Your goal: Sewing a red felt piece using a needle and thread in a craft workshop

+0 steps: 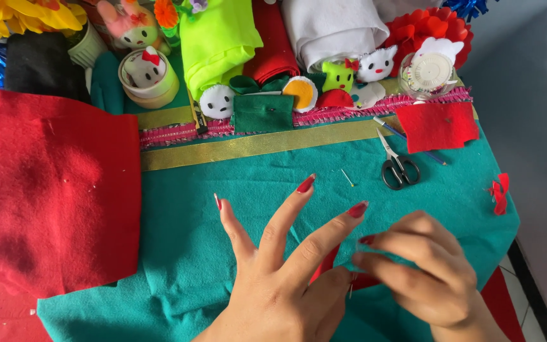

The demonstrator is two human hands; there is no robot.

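Observation:
My left hand (pixel 280 278) rests on the teal felt sheet (pixel 223 209), three fingers spread upward, thumb and lower finger pressing a small red felt piece (pixel 327 263) and a fold of teal felt. My right hand (pixel 425 269) is curled beside it, fingertips pinching the teal felt edge over the red piece. A thin pin (pixel 351 291) sticks out just below where the hands meet. Both hands have red-painted nails.
Black-handled scissors (pixel 397 166) and a loose pin (pixel 347 178) lie above the hands. A big red felt sheet (pixel 52 190) covers the left. Felt rolls, small felt toys, a pin box (pixel 427 74), a red square (pixel 437 126) and a gold ribbon (pixel 254 145) line the back.

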